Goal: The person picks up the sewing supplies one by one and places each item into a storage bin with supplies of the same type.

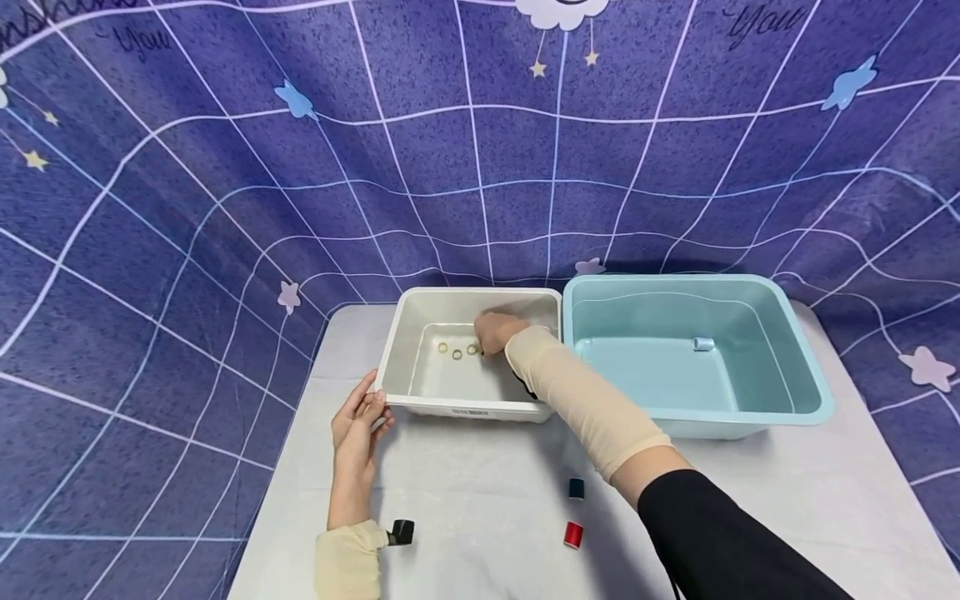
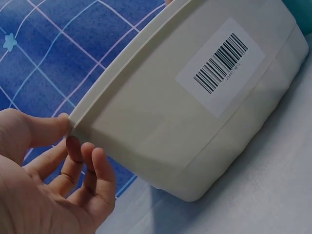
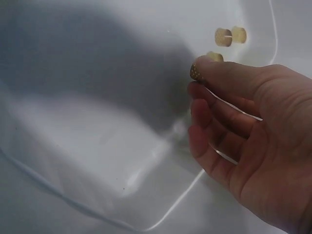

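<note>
My right hand (image 1: 497, 332) reaches down into the off-white plastic bin (image 1: 405, 343). In the right wrist view its thumb and index finger pinch a small gold dimpled ring thimble (image 3: 196, 72) close over the bin floor, while the other fingers are loosely bent. Three more gold ring thimbles (image 1: 457, 354) lie on the floor of the bin to the left of that hand. At the bin's front left corner my left hand (image 1: 360, 427) grips the rim (image 2: 80, 111) between thumb and fingers. A barcode label (image 2: 220, 68) is stuck on the bin's outer wall.
A larger teal basin (image 1: 697, 415) stands right beside the bin, with a light blue thread spool (image 1: 702, 343) inside. Nearer on the white-covered table (image 1: 465, 492) are a dark spool (image 1: 576, 489) and a red spool (image 1: 573, 534). Behind hangs a blue gridded curtain (image 1: 517, 150).
</note>
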### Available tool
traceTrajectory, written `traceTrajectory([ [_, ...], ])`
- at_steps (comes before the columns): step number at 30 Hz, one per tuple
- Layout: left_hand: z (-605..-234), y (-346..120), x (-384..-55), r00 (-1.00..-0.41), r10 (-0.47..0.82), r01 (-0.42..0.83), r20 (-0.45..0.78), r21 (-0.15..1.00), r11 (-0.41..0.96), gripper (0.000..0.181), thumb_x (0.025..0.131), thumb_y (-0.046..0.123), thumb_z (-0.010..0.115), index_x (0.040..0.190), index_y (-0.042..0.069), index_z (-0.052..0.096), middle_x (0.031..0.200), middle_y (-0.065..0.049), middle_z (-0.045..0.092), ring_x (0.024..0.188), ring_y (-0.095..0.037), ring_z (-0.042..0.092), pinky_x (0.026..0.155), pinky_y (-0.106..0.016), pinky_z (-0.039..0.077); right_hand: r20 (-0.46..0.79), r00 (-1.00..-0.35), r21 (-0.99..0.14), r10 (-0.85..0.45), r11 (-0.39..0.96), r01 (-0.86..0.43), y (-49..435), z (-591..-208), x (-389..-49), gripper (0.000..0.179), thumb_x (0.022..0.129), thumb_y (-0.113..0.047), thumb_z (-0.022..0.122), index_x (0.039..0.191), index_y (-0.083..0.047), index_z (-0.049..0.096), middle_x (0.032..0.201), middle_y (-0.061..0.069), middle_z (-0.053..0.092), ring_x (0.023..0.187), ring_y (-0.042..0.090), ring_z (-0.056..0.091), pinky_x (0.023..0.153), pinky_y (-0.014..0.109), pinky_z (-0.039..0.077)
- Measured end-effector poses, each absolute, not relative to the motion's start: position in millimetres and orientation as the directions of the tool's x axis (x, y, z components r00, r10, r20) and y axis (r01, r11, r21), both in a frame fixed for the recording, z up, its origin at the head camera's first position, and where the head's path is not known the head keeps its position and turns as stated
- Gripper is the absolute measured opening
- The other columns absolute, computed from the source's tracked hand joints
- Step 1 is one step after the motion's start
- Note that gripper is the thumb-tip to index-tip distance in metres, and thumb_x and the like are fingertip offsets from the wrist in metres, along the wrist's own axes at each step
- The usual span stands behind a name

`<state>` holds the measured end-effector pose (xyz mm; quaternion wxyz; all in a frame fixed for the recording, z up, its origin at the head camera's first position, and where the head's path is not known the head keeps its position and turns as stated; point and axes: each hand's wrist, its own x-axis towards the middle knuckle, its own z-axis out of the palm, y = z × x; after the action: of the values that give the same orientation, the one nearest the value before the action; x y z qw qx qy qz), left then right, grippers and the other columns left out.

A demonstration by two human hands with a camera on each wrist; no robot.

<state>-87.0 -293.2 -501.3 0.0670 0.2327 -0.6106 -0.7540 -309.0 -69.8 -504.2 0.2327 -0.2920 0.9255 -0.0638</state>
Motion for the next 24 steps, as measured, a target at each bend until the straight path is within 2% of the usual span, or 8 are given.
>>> traceTrajectory([
  [3, -499, -293, -86, -0.878, -0.388, -0.2, -0.28, 0.952, -0.234, 0.05, 0.101, 0.016, 0.07, 0.15, 0.022, 0.058, 0.087, 0.014, 0.064, 0.071, -0.003, 0.062, 0.064, -0.016, 0.057, -0.408, -0.727, -0.217, -0.552, 0.832, -0.51, -72, -503, -305, 0.015, 0.081, -0.011, 0.075, 0.076, -0.014, 0.062, 0.09, 0.004, 0.066, 0.075, 0.022, 0.055, 0.065, 0.037, 0.052],
  [6, -497, -293, -86, -0.874, -0.395, -0.217, -0.284, 0.954, -0.206, 0.049, 0.101, 0.017, 0.07, 0.149, 0.023, 0.059, 0.084, 0.014, 0.063, 0.067, -0.003, 0.061, 0.061, -0.016, 0.055, -0.395, -0.741, -0.183, -0.544, 0.836, -0.517, -76, -511, -307, 0.018, 0.077, -0.011, 0.076, 0.076, -0.016, 0.059, 0.093, 0.003, 0.066, 0.079, 0.022, 0.056, 0.069, 0.037, 0.053],
  [10, -494, -293, -85, -0.868, -0.397, -0.26, -0.297, 0.954, -0.146, 0.049, 0.101, 0.019, 0.07, 0.148, 0.027, 0.06, 0.079, 0.013, 0.066, 0.061, -0.003, 0.057, 0.057, -0.016, 0.052, -0.397, -0.751, -0.154, -0.528, 0.845, -0.512, -80, -512, -300, 0.021, 0.081, -0.014, 0.08, 0.083, -0.016, 0.059, 0.106, 0.002, 0.071, 0.087, 0.02, 0.059, 0.081, 0.039, 0.057],
  [13, -490, -293, -84, -0.868, -0.392, -0.287, -0.305, 0.952, -0.107, 0.049, 0.102, 0.02, 0.07, 0.149, 0.028, 0.059, 0.076, 0.014, 0.067, 0.059, -0.003, 0.056, 0.056, -0.017, 0.052, -0.41, -0.752, -0.15, -0.516, 0.852, -0.502, -80, -509, -295, 0.018, 0.086, -0.015, 0.08, 0.094, -0.013, 0.063, 0.118, 0.006, 0.073, 0.095, 0.022, 0.062, 0.092, 0.044, 0.058],
  [18, -486, -292, -85, -0.866, -0.4, -0.299, -0.3, 0.952, -0.065, 0.049, 0.101, 0.02, 0.07, 0.148, 0.028, 0.06, 0.072, 0.017, 0.068, 0.058, -0.002, 0.057, 0.056, -0.017, 0.052, -0.41, -0.749, -0.148, -0.521, 0.848, -0.509, -82, -512, -299, 0.019, 0.084, -0.015, 0.079, 0.096, -0.012, 0.066, 0.112, 0.006, 0.073, 0.094, 0.024, 0.064, 0.088, 0.045, 0.058],
  [24, -487, -292, -85, -0.86, -0.416, -0.297, -0.295, 0.953, -0.061, 0.048, 0.101, 0.02, 0.071, 0.147, 0.027, 0.061, 0.074, 0.016, 0.066, 0.057, -0.002, 0.055, 0.056, -0.017, 0.051, -0.386, -0.752, -0.14, -0.535, 0.839, -0.525, -78, -497, -289, 0.018, 0.086, -0.013, 0.077, 0.1, -0.011, 0.067, 0.117, 0.008, 0.073, 0.094, 0.024, 0.063, 0.091, 0.044, 0.06],
])
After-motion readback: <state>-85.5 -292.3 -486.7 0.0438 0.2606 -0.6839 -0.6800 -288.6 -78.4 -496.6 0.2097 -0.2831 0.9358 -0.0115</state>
